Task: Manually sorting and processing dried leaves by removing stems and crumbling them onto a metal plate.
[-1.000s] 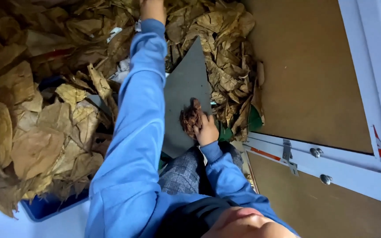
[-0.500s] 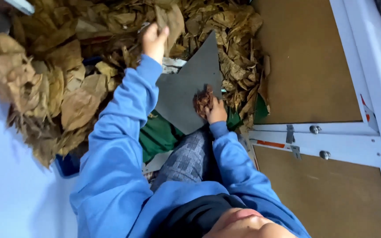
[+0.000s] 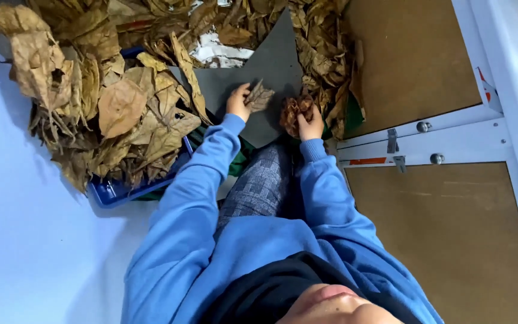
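Two hands work at the near edge of a dark grey sheet (image 3: 265, 78) that lies among heaps of dry brown leaves (image 3: 121, 108). The left hand (image 3: 238, 102) pinches a single small grey-brown leaf (image 3: 259, 96) at its base, fingers closed on it from the side, and holds it flat against the sheet — apparently so that the leaf shows whole against the plain dark ground. The right hand (image 3: 310, 123) is closed round a crumpled reddish-brown clump of leaf matter (image 3: 294, 110), thumb and fingers curled about its lower part; the clump sits at the sheet's right edge, touching it, kept just beside the single leaf and within easy reach.

Both arms wear blue sleeves (image 3: 331, 198) and reach forward over a knee in grey checked cloth (image 3: 259, 186), which suggests that the person sits low with the sheet laid close in front. Most of the loose leaves are heaped to the left, spilling over the rim of a blue tray (image 3: 112, 193) (only its near corner shows), so the stock lies on the left hand's side. More leaves ring the sheet's far and right edges, and a strip of green material (image 3: 354, 114) peeps out beneath them. To the right stand brown panels (image 3: 451, 240) in a white frame (image 3: 439, 144) with bolts — well apart from the hands.
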